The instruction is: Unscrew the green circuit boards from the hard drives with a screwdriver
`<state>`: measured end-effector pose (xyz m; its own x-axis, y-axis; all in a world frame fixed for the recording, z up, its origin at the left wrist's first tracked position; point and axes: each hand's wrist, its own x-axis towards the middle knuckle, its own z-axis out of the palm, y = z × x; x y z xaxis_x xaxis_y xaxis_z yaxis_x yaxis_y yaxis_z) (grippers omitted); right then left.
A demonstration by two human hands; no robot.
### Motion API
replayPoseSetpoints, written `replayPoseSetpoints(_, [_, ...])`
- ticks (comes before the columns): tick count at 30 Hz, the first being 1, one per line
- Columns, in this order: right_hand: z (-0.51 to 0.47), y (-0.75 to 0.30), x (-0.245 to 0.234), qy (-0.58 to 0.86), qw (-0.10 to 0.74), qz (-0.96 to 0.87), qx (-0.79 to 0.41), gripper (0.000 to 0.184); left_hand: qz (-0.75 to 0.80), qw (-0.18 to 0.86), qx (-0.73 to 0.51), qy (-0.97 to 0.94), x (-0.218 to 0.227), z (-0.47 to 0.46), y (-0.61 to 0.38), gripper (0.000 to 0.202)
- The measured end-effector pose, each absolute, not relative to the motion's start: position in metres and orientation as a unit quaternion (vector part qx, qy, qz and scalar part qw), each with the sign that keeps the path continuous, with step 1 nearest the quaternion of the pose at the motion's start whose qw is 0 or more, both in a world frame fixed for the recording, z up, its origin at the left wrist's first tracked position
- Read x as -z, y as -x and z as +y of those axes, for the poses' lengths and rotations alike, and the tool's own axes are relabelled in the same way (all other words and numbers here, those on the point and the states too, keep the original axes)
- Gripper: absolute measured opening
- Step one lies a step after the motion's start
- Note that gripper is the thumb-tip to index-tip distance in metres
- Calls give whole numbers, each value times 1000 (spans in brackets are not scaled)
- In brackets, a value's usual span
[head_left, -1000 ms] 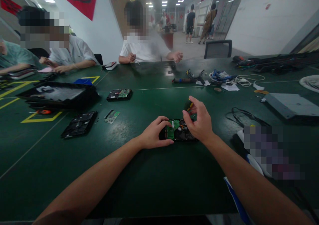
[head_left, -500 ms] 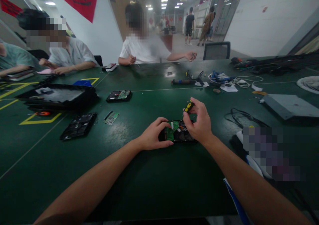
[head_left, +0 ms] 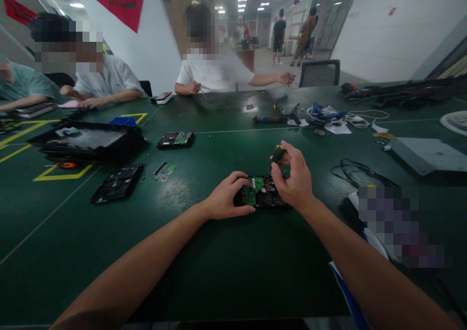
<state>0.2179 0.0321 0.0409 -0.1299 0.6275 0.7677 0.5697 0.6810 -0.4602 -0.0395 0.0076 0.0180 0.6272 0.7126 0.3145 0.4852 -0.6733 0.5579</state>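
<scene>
A black hard drive [head_left: 263,193] with a green circuit board facing up lies on the green table [head_left: 204,262] in front of me. My left hand [head_left: 225,194] is curled round its left end, holding it down. My right hand [head_left: 295,176] grips a small screwdriver [head_left: 278,155] with a black and yellow handle, held upright with its tip over the drive's board.
Another drive [head_left: 175,139], a loose green board [head_left: 164,171], a black drive cover [head_left: 116,182] and a black tray [head_left: 85,139] lie to the left. Cables [head_left: 355,171], a grey box [head_left: 425,154] and tools [head_left: 277,117] sit to the right. Other people sit across the table.
My right hand has taken up the screwdriver and brought it upright over the drive. My left hand has stayed on the drive. The person opposite has stretched an arm out to the right.
</scene>
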Motion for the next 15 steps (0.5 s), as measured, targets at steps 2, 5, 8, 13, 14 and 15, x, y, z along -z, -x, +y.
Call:
replayPoseSetpoints(2, [33,-218,-39,395,527,-751,-53,68,345,213,-262,-876,-18,8,40,67])
replayPoseSetpoints(5, [35,-218,-36,397,527,-749,-59,68,344,214,-261,-876,-17,8,40,67])
replayPoseSetpoints(8, [35,-218,-37,402,529,-747,-21,67,342,214,-262,-877,-17,8,39,67])
replayPoseSetpoints(13, [33,-218,-43,397,525,-753,9,61,344,213,-259,-877,-17,8,40,66])
replayPoseSetpoints(14, [32,-219,-43,398,525,-753,8,61,344,213,-259,-877,-17,8,40,67])
replayPoseSetpoints(15, [32,-219,-44,400,524,-752,7,61,344,214,-259,-877,-18,8,40,67])
